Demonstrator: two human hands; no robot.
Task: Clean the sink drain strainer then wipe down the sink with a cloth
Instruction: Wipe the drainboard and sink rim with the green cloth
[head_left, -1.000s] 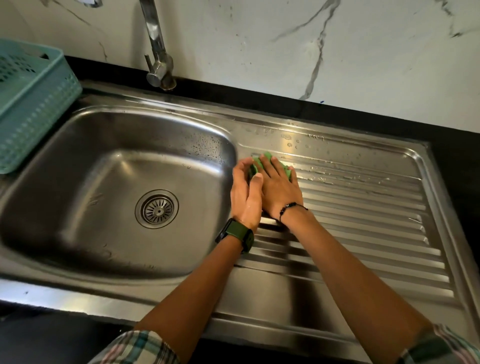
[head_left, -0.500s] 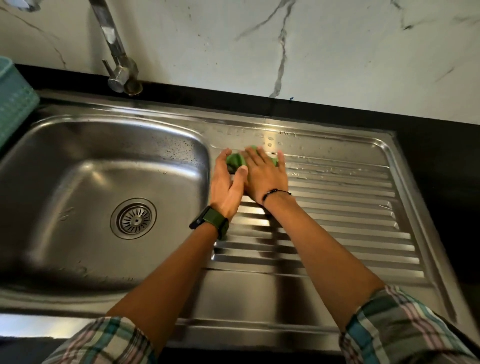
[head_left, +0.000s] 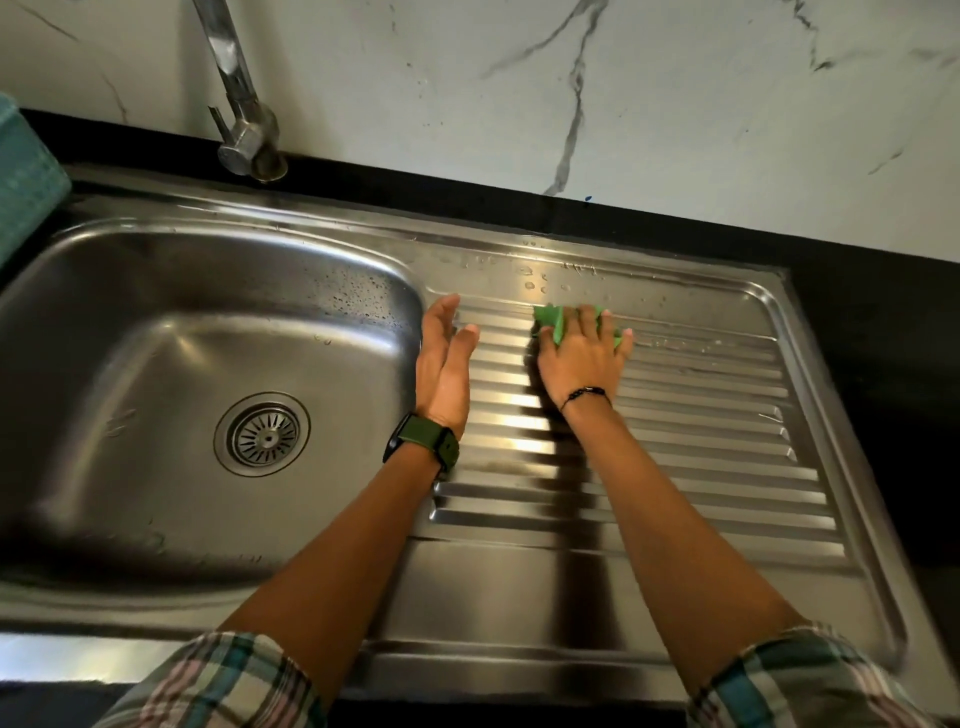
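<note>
Sink (head_left: 208, 332): I see the steel basin at left, ribbed drainboard (head_left: 701, 415) at right; view sits further right vs 0.5 s ago.
Tap (head_left: 244, 130): behind basin, on black counter.
Basket (head_left: 26, 176): teal, only an edge left in view now.
L hand (head_left: 441, 364): fingers straight, pressed together, edge-on at basin/drainboard border; was touching R hand 0.5 s ago, now well apart.
R hand (head_left: 582, 358): fingers spread, pressing flat on cloth; shifted right along ribs.
Cloth (head_left: 553, 319): green, under R fingers, far end of drainboard.
Strainer (head_left: 262, 434): seated in drain.
Writing: none I can read.
</note>
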